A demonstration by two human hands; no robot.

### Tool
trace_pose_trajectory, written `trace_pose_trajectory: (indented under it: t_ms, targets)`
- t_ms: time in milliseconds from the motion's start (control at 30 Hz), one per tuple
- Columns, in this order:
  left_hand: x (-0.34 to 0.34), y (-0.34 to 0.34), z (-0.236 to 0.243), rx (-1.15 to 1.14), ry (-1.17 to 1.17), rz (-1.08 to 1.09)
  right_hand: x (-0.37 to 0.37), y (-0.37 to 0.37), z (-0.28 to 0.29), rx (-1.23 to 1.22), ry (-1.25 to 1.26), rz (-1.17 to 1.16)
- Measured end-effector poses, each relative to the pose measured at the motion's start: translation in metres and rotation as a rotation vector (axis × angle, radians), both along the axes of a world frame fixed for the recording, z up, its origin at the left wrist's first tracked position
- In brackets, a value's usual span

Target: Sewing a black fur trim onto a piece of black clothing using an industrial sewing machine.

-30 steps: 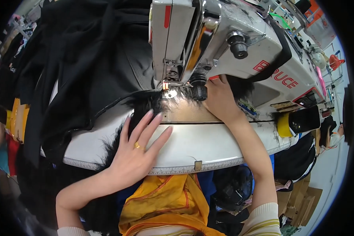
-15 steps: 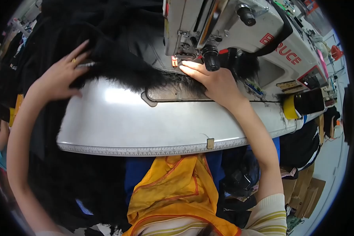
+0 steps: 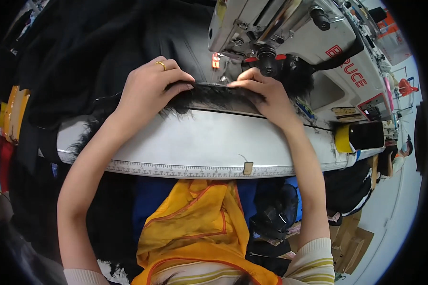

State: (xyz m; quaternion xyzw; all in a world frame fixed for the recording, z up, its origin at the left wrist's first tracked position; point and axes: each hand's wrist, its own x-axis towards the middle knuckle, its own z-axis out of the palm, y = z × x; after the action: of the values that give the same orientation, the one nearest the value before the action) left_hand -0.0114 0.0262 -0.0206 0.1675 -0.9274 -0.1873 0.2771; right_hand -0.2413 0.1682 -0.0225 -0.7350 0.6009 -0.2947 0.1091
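A white industrial sewing machine with red lettering stands over black fabric and a strip of black fur trim. Just in front of the presser foot, my left hand, with a gold ring, pinches the fabric edge along the fur. On the right, my right hand pinches the same edge between thumb and forefinger, below the machine's black knob. A small red light glows beside the needle area.
The white tabletop has a ruler strip along its front. A yellow-and-black holder sits at right. Yellow cloth covers my lap. Cardboard lies at lower right; a person is at the far right edge.
My left hand went out left with fingers spread, then came in toward the needle, now pinching. My right hand has drawn from under the machine head onto the fabric edge.
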Motion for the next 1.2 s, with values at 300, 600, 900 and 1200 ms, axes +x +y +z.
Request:
trace_pose_trajectory:
  t_ms: [300, 600, 900, 1200]
  targets:
    - [-0.016, 0.023, -0.003, -0.344, -0.058, 0.002, -0.004, -0.002, 0.005, 0.366, -0.884, -0.317]
    - [-0.006, 0.048, -0.011, -0.721, -0.317, 0.088, -0.002, 0.001, 0.011, 0.112, 0.425, -0.142]
    - [0.011, 0.049, -0.006, -0.708, -0.329, -0.001, 0.03, -0.002, -0.003, -0.17, 0.634, 0.027]
    - [0.025, 0.006, -0.007, -0.548, -0.015, -0.252, 0.008, -0.013, -0.009, -0.289, 0.657, 0.054]
